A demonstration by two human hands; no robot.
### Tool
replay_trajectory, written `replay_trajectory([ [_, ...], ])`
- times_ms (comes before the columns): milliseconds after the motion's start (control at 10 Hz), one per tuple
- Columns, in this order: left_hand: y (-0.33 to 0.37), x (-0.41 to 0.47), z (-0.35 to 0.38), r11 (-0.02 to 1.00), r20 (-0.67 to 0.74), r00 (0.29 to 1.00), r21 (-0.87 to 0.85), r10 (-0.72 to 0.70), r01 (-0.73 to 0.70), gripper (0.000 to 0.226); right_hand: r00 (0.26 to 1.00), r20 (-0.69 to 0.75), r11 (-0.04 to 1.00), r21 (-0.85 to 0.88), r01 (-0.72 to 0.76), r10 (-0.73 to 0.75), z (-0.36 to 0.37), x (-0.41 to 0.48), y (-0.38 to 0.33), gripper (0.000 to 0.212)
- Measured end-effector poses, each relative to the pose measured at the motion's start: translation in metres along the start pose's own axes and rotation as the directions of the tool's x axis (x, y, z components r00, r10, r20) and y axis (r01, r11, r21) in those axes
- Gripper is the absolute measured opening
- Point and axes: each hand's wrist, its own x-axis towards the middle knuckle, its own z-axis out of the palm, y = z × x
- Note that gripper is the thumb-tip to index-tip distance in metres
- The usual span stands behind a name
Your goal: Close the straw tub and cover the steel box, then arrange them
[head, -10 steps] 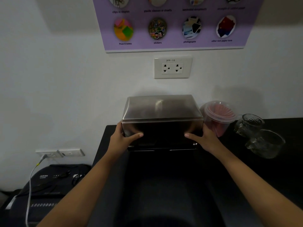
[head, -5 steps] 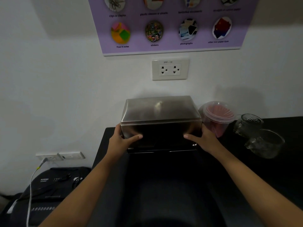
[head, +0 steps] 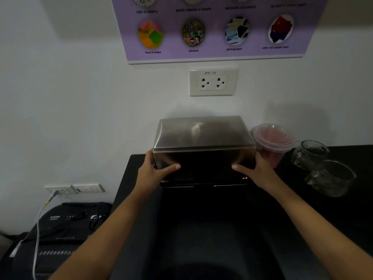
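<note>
The steel box (head: 202, 142) stands at the back of the black counter (head: 201, 229), against the white wall, with its lid down over it. My left hand (head: 154, 170) grips its left front corner, thumb across the front face. My right hand (head: 256, 171) holds the right front corner the same way. Just right of the box, touching or nearly touching it, stands the clear straw tub (head: 272, 141) with pink straws inside and its lid on top.
Two clear glass mugs (head: 321, 166) lie right of the tub. A wall outlet (head: 213, 82) sits above the box under a purple poster (head: 214, 27). Left of the counter and lower, a black shredder (head: 58, 229) has a white cable plugged into a low outlet.
Both hands keep the same hold on the steel box. The box sits in nearly the same spot by the wall; the view has shifted slightly.
</note>
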Motion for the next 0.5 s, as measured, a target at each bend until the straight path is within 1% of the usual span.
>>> replay_trajectory([
  [100, -0.001, 0.0, 0.0, 1.0, 0.004, 1.0, 0.015, -0.001, 0.001, 0.089, 1.0, -0.007, 1.0, 0.005, -0.015, 0.015, 0.0, 0.0, 0.0, 0.061],
  [200, 0.003, -0.002, -0.001, 0.999, 0.023, 1.0, 0.034, -0.006, 0.006, 0.087, 0.999, -0.032, 0.999, 0.044, -0.028, 0.03, 0.002, -0.004, -0.005, 0.062],
  [300, 0.006, -0.009, -0.001, 0.998, 0.044, 0.999, 0.064, -0.006, 0.003, 0.072, 0.997, -0.074, 0.995, 0.093, -0.023, 0.029, 0.004, -0.012, -0.009, 0.069],
  [400, 0.012, -0.031, -0.004, 0.993, 0.017, 0.999, 0.114, -0.045, 0.043, 0.069, 0.994, -0.077, 0.989, 0.13, -0.063, 0.074, 0.004, -0.03, -0.019, 0.078],
  [500, 0.015, -0.059, -0.007, 0.993, -0.083, 0.995, 0.107, -0.051, 0.06, 0.07, 0.979, -0.123, 0.983, 0.101, -0.151, 0.163, 0.004, -0.051, -0.025, 0.08],
])
